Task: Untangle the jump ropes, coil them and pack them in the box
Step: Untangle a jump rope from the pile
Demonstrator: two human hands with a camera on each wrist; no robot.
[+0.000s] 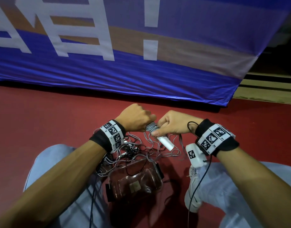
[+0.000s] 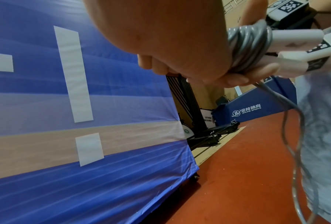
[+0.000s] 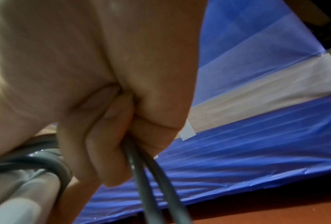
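Both grips clenched: left hand (image 1: 136,118) on the grey rope coil (image 1: 151,126), right hand (image 1: 173,122) on white handles (image 1: 165,143), trailing strands.

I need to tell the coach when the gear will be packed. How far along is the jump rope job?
Early on. Done: nothing packed; the clear box holds no coiled rope. In hand: the left hand and right hand are winding grey rope around the white handles; several turns are on. Left: loose grey and black ropes are tangled on the red floor.
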